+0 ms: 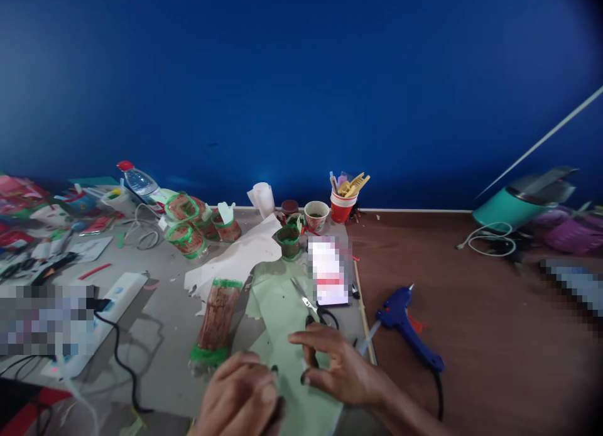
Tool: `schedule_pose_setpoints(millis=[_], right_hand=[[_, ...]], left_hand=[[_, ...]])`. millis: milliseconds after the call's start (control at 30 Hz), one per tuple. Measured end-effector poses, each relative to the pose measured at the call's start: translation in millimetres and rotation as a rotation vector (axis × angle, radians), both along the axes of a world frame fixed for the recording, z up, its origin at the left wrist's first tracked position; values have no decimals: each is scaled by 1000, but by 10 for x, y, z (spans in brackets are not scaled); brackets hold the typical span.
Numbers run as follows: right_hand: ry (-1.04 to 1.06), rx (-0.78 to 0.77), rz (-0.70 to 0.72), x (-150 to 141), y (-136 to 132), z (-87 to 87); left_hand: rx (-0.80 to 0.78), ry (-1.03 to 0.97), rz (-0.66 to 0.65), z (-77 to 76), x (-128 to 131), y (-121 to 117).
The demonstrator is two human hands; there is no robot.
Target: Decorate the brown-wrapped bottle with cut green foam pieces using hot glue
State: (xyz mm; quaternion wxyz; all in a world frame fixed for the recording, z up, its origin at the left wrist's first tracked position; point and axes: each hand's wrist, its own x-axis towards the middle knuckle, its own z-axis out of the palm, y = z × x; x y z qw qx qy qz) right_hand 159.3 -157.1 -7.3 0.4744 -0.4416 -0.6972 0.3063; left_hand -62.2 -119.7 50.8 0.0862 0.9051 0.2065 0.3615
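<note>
My left hand (240, 395) is at the bottom of the view with its fingers curled closed. A small dark tip shows at its right side, and whatever lies inside the fingers is hidden. My right hand (342, 367) hovers over the pale green paper (282, 304), thumb and index finger apart, with nothing visible between them. Just beyond it lie black-handled scissors (311, 306), blades partly open. Left of the paper lies a brown-painted bottle-like piece with green ends (219, 323). A blue glue gun (407, 326) rests to the right, its clear glue stick sticking out toward my right hand.
A lit phone (328, 271) lies beyond the scissors. Behind stand painted cups (288, 241), a paper cup (316, 216) and red cups (343, 207) holding plastic cutlery. A white power strip (115, 307) with black cords lies left; a teal tumbler (511, 207) lies right.
</note>
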Motion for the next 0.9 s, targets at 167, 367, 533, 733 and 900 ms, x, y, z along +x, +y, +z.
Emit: schedule_pose_setpoints(millis=[167,367,533,733,900], right_hand=[[-48,-33,75,-45,-20,22],[178,-40,-377,135,-28,-53],[114,27,-627,274,51,-53],[-301,-11,-519,286,143,-162],[-339,-10,-526,314,137,-209]], left_hand=[[83,180,-399,-141,474,55],[58,167,-116,-371,366,185],[157,631,-33,-739,137,278],[168,671,7,-845,27,236],[160,702,6,-790,-107,226]])
